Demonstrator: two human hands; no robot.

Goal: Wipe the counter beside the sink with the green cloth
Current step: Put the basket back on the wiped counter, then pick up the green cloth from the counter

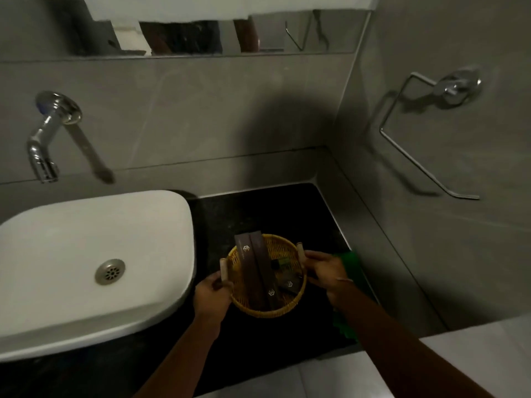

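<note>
Two hands [211, 294] [327, 272] grip one basket [244, 304] holding two long boxes [254, 271].

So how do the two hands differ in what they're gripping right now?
The left hand grips the basket by its left handle alone. The right hand is at the right handle, with the green cloth beneath it. The left sits nearer the sink. Both hold the basket's sides.

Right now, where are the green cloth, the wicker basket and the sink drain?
green cloth [349, 261]: head view, upper corner beside the wrist.
wicker basket [283, 248]: head view, far woven wall.
sink drain [110, 271]: head view, strainer centre.
</note>
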